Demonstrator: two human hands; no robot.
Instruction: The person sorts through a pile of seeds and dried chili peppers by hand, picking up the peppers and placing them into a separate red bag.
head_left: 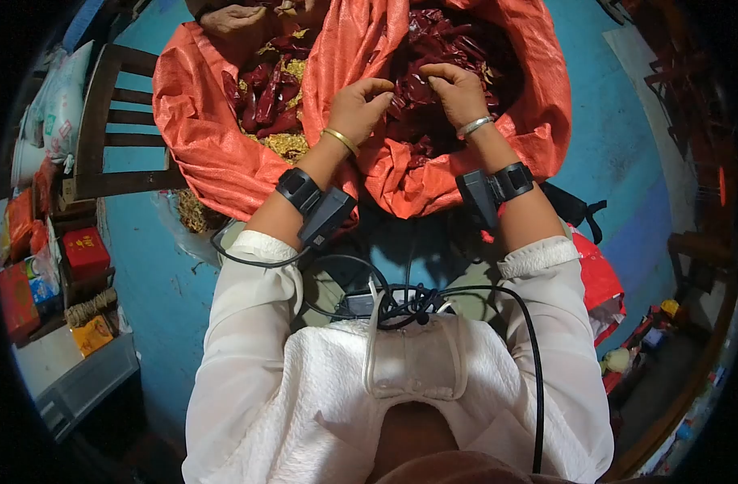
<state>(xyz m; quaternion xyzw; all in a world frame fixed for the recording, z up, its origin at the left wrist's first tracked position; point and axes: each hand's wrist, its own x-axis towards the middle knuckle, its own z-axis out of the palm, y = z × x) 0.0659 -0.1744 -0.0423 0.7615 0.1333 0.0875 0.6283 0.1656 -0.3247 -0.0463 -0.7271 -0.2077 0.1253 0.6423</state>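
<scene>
Two orange-red woven sacks stand in front of me. The right sack (542, 97) holds many dark red dried chili peppers (441, 40). Over its near left part, my left hand (359, 111) has thumb and forefinger pinched at a dried chili pepper (398, 103). Facing it, my right hand (459, 95) is above the same peppers, its thumb and forefinger curled together; what is between those fingertips is too small to tell. In the left sack (187, 97) lie more dried chili peppers (270, 101) with yellowish bits (288, 146).
Another person's hand (233, 19) is at the far rim of the left sack. A dark wooden chair (91, 121) stands at the left. Black cables (417, 305) lie across my lap. A red bag (596, 278) is at my right, on the blue floor (619, 161).
</scene>
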